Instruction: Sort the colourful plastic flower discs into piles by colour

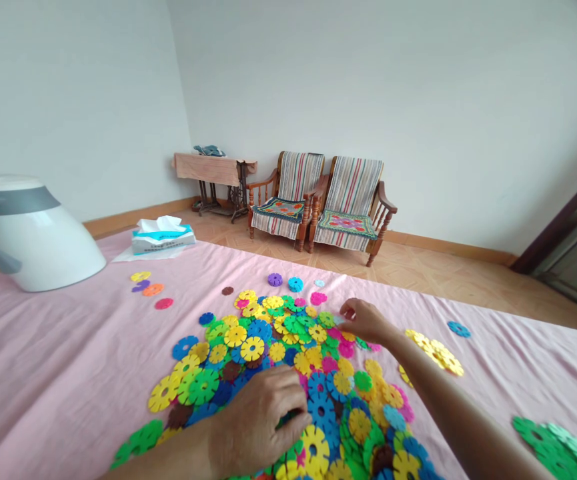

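A large heap of plastic snowflake discs (pixel 252 349) in yellow, green, blue, pink and brown is spread over the pink tablecloth in front of me. My left hand (pixel 264 419) rests low over the near part of the heap, its fingers curled toward the thumb; what they hold, if anything, is hidden. At the heap's far right edge is my right hand (pixel 366 321), palm down with fingers bent together. A pale blue disc (pixel 339 321) shows at its fingertips, partly covered. Yellow discs (pixel 434 352) lie overlapping to the right of my right forearm.
A white and grey jug (pixel 51 247) stands at the left, with a tissue box (pixel 163 239) behind it. Green discs (pixel 558 447) lie at the near right on the pink cloth (pixel 83 347). Loose discs dot the far side. Two wooden chairs (pixel 351 190) stand beyond the table.
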`<state>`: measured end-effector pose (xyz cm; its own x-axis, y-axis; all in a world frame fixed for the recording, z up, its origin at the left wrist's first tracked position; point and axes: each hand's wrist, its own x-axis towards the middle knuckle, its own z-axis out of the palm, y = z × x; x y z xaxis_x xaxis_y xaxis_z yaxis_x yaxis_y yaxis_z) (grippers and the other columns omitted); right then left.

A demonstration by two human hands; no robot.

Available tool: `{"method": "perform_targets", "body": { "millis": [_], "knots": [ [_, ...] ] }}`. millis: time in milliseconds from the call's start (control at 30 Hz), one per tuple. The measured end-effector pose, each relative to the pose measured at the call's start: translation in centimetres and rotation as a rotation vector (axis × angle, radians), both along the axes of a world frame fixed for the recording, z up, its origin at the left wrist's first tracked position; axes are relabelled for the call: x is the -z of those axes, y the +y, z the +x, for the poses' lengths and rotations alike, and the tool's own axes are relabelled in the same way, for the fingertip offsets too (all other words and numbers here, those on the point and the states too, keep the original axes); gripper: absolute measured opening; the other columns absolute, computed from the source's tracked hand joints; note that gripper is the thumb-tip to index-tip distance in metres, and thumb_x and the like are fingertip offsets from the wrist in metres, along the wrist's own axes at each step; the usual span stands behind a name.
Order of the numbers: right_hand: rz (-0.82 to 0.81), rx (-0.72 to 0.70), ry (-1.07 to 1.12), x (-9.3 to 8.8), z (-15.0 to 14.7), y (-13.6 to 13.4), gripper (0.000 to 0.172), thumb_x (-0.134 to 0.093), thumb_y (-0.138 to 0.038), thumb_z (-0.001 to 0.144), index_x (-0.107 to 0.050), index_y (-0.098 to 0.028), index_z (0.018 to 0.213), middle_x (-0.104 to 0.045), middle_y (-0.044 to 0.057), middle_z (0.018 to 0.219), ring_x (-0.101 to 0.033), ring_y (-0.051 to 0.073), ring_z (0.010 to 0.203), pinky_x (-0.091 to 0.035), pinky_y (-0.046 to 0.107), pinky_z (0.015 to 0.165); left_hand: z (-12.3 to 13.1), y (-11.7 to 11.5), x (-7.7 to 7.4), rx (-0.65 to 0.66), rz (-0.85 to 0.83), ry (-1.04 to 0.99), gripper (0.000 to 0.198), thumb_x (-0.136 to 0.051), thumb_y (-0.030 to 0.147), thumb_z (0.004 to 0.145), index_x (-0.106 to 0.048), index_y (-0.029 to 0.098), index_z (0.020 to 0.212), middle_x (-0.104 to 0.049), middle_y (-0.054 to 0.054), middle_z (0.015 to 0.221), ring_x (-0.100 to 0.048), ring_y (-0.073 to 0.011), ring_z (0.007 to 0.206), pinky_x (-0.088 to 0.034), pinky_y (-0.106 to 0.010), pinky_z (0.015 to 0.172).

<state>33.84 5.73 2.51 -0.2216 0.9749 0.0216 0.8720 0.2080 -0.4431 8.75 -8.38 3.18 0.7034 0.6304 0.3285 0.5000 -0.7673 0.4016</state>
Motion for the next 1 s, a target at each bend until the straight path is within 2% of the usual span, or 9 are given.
{"method": "perform_targets", "body": {
  "millis": [167, 300, 433, 500, 633, 733, 833, 1000],
  "knots": [
    [0.041, 0.040, 0.021, 0.5, -0.6, 0.0, 0.014, -0.071, -0.017, 0.058, -0.065, -0.017, 0.070, -0.066, 0.002, 0.073, -0.058, 0.017, 0.073, -0.037, 0.023, 0.063, 0.0, 0.0, 0.1, -0.008, 0.000, 0.013, 0.019, -0.049, 0.017, 0.090, -0.053, 0.017, 0.072, -0.055, -0.001, 0.071, -0.052, -0.0140, 0.071, -0.037, -0.025, 0.066],
    [0.048, 0.077, 0.095, 0.2, -0.7, 0.7, 0.001, -0.065, -0.017, 0.064, -0.065, -0.018, 0.064, -0.062, -0.002, 0.059, -0.056, 0.012, 0.060, -0.035, 0.021, 0.054, -0.1, 0.1, 0.3, -0.004, -0.001, 0.008, 0.018, -0.050, 0.017, 0.090, -0.053, 0.017, 0.072, -0.055, -0.001, 0.071, -0.052, -0.0136, 0.071, -0.037, -0.025, 0.066],
    [0.079, 0.190, 0.186, 0.0, -1.6, 3.1, 0.014, -0.059, -0.026, 0.074, -0.068, -0.017, 0.067, -0.062, -0.002, 0.058, -0.058, 0.013, 0.061, -0.036, 0.020, 0.054, -0.1, 0.1, 0.3, -0.001, -0.001, -0.003, 0.019, -0.048, 0.019, 0.091, -0.054, 0.017, 0.072, -0.056, -0.001, 0.070, -0.052, -0.0139, 0.070, -0.037, -0.025, 0.065],
    [0.080, 0.260, 0.218, 0.1, -2.4, 4.6, 0.018, -0.057, -0.029, 0.078, -0.069, -0.016, 0.071, -0.064, -0.001, 0.061, -0.059, 0.013, 0.062, -0.037, 0.020, 0.053, -0.1, 0.1, 0.2, 0.001, -0.003, -0.008, 0.021, -0.047, 0.020, 0.091, -0.054, 0.018, 0.072, -0.056, -0.001, 0.068, -0.051, -0.0143, 0.070, -0.037, -0.025, 0.065],
    [0.024, 0.363, 0.242, 0.6, -3.9, 7.1, 0.016, -0.059, -0.024, 0.081, -0.069, -0.013, 0.083, -0.067, 0.003, 0.070, -0.060, 0.013, 0.062, -0.040, 0.020, 0.051, -0.1, 0.1, 0.2, 0.004, 0.009, 0.001, 0.021, -0.047, 0.022, 0.092, -0.055, 0.018, 0.073, -0.056, -0.001, 0.068, -0.051, -0.0147, 0.070, -0.038, -0.026, 0.066],
    [-0.021, 0.405, 0.230, 1.2, -4.8, 8.3, 0.020, -0.059, -0.028, 0.087, -0.065, -0.012, 0.097, -0.068, 0.006, 0.090, -0.062, 0.014, 0.074, -0.050, 0.025, 0.063, -0.1, 0.2, 0.4, 0.007, 0.013, 0.009, 0.021, -0.047, 0.025, 0.092, -0.054, 0.018, 0.074, -0.056, -0.002, 0.071, -0.051, -0.0146, 0.070, -0.038, -0.026, 0.065],
    [-0.060, 0.403, 0.217, 1.4, -5.2, 9.1, 0.028, -0.056, -0.034, 0.090, -0.059, -0.015, 0.110, -0.062, 0.006, 0.110, -0.062, 0.016, 0.090, -0.053, 0.035, 0.076, -0.2, 0.2, 0.7, 0.007, 0.014, 0.012, 0.021, -0.046, 0.026, 0.092, -0.053, 0.018, 0.074, -0.056, -0.002, 0.070, -0.052, -0.0148, 0.069, -0.038, -0.026, 0.065],
    [-0.097, 0.410, 0.184, 1.3, -5.6, 10.0, 0.030, -0.057, -0.034, 0.090, -0.058, -0.017, 0.115, -0.059, 0.007, 0.116, -0.061, 0.019, 0.096, -0.053, 0.037, 0.081, -0.2, 0.2, 0.8, 0.014, 0.013, 0.014, 0.020, -0.047, 0.026, 0.092, -0.053, 0.019, 0.074, -0.057, -0.001, 0.070, -0.053, -0.0146, 0.070, -0.038, -0.026, 0.065]
  ]
}}
